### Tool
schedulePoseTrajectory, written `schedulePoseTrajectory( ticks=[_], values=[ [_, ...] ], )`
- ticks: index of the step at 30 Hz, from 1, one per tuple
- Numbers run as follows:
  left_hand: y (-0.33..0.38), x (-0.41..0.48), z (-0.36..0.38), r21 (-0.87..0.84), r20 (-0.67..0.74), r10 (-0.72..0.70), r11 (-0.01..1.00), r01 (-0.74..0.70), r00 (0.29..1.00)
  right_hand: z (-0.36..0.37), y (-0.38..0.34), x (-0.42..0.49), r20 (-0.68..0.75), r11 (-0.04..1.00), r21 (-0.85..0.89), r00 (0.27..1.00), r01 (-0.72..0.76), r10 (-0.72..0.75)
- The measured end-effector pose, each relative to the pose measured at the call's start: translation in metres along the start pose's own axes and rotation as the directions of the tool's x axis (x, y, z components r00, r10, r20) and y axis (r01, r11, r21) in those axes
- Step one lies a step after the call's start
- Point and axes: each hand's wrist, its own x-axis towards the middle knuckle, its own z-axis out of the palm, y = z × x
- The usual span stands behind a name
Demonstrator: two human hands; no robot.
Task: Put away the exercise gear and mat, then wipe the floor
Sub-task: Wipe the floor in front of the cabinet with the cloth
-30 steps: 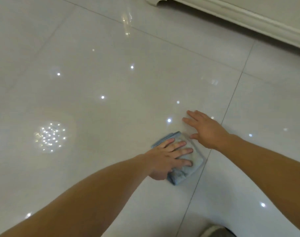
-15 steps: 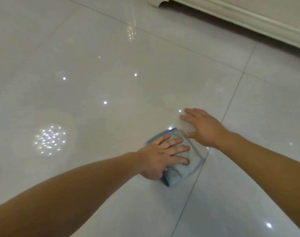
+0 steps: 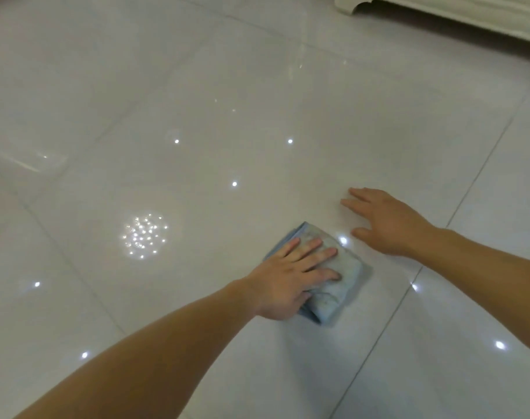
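Cloth: the folded blue cloth (image 3: 348,267) has slid left over the floor (image 3: 257,86), from right beside the grout line (image 3: 421,267) to lying clear of it.
Left hand: the left hand (image 3: 288,279) has travelled left with the cloth.
Right hand: the right hand (image 3: 391,225) has come left off the grout line. Its thumb, earlier at the cloth's far corner, now lies apart from it.
View: the camera has swung, so the white furniture base (image 3: 439,7) sits nearer the top right corner and the cluster of light reflections (image 3: 142,235) nearer mid-frame. A pale rectangular reflection (image 3: 30,158), possibly a window, has appeared at the left edge.
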Motion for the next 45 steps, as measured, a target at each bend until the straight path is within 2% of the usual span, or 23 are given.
schedulePoseTrajectory(
  ticks=[5, 10, 17, 21, 25, 30, 38, 41, 45],
  values=[
    [-0.03, -0.022, -0.001, 0.012, -0.033, -0.07, 0.997, 0.07, 0.997, 0.019, -0.047, 0.019, 0.006, 0.993, -0.023, 0.993, 0.119, -0.119],
    [-0.059, -0.035, -0.001, -0.008, -0.076, -0.114, 0.993, 0.114, 0.991, 0.024, -0.053, 0.022, -0.025, 0.995, -0.061, 0.996, 0.081, -0.082],
    [-0.135, -0.053, -0.02, -0.002, -0.052, -0.309, 0.951, 0.309, 0.95, 0.024, -0.053, 0.025, -0.015, 0.997, -0.05, 0.999, 0.052, -0.052],
    [-0.171, -0.053, -0.038, -0.021, -0.026, -0.461, 0.887, 0.46, 0.887, 0.02, -0.055, 0.027, 0.001, 0.999, -0.041, 1.0, 0.031, -0.031],
    [-0.193, -0.049, -0.046, -0.055, -0.058, -0.547, 0.837, 0.544, 0.835, 0.021, -0.056, 0.025, 0.004, 0.999, -0.037, 1.0, 0.014, -0.013],
    [-0.221, -0.038, -0.055, -0.089, -0.108, -0.714, 0.7, 0.709, 0.692, 0.02, -0.059, 0.024, 0.009, 0.999, -0.039, 1.0, 0.007, -0.006],
    [-0.253, -0.022, -0.063, -0.139, -0.112, -0.865, 0.501, 0.854, 0.489, 0.023, -0.057, 0.024, 0.002, 1.0, -0.023, 1.0, 0.006, -0.006],
    [-0.26, -0.017, -0.069, -0.161, -0.104, -0.885, 0.466, 0.87, 0.455, 0.024, -0.056, 0.025, 0.018, 0.999, -0.028, 1.0, 0.018, -0.018],
    [-0.264, -0.017, -0.072, -0.165, -0.088, -0.881, 0.473, 0.865, 0.465, 0.019, -0.056, 0.026, 0.044, 1.0, -0.023, 0.999, 0.021, -0.02]
  ],
)
